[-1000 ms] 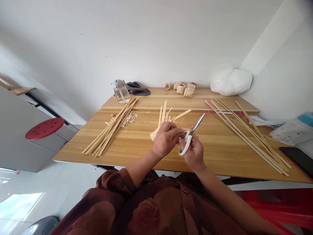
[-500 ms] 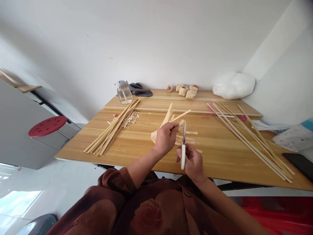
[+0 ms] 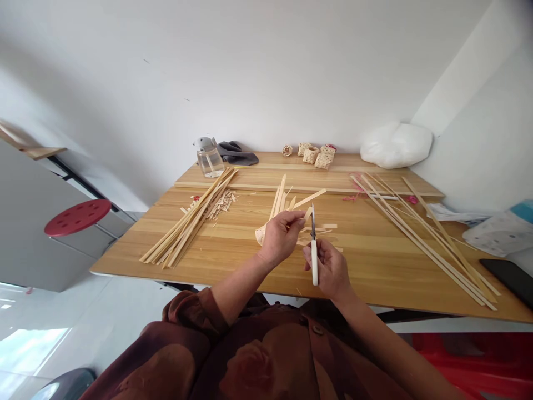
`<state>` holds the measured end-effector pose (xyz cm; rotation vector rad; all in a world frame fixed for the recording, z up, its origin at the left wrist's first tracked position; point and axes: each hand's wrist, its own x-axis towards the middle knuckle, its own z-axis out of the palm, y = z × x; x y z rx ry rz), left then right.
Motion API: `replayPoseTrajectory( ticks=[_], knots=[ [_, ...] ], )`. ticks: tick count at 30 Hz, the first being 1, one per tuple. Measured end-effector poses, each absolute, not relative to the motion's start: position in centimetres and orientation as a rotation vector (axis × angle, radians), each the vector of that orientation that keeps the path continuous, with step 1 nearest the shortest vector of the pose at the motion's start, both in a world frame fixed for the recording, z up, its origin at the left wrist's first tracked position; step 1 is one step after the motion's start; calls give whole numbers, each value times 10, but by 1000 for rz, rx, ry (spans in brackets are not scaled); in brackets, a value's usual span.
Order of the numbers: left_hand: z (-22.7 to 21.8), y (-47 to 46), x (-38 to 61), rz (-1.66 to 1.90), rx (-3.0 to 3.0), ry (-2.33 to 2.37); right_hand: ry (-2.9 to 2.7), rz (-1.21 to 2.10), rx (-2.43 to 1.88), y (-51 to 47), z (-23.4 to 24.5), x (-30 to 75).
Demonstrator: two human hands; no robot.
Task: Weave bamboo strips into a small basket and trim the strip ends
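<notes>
Over the middle of the table, my left hand (image 3: 280,239) is closed, pinching a pale flat strip (image 3: 308,214) between thumb and fingers. That strip seems to belong to a partly woven piece (image 3: 260,234), whose loose strips fan out behind and to the right; my hand covers much of it. My right hand (image 3: 333,269) grips white-handled scissors (image 3: 314,262), blades pointing up and away from me. The blades stand right beside the strip's tip; whether they touch it I cannot tell.
A bundle of long strips (image 3: 191,219) lies left, beside a heap of short offcuts (image 3: 220,205). More long strips (image 3: 425,244) lie right, near a black phone (image 3: 506,280). At the back are a water jug (image 3: 209,161), small woven baskets (image 3: 323,160) and a white bag (image 3: 395,147).
My right hand and the scissors have shifted slightly right and toward me. The loose strips behind my left hand have spread and tilted a little. My left hand keeps its pinch.
</notes>
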<state>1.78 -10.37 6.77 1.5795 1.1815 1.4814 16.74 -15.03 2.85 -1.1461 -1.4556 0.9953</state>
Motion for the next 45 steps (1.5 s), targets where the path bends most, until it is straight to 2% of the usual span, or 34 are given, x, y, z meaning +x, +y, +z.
replayPoseTrajectory(
  ticks=[32, 45],
  knots=[
    [73, -100, 21, 1401, 1434, 1134, -1573, 778, -1253, -134, 22, 163],
    [77, -98, 17, 1369, 1324, 1131, -1379, 1030, -1078, -141, 17, 164]
  ],
)
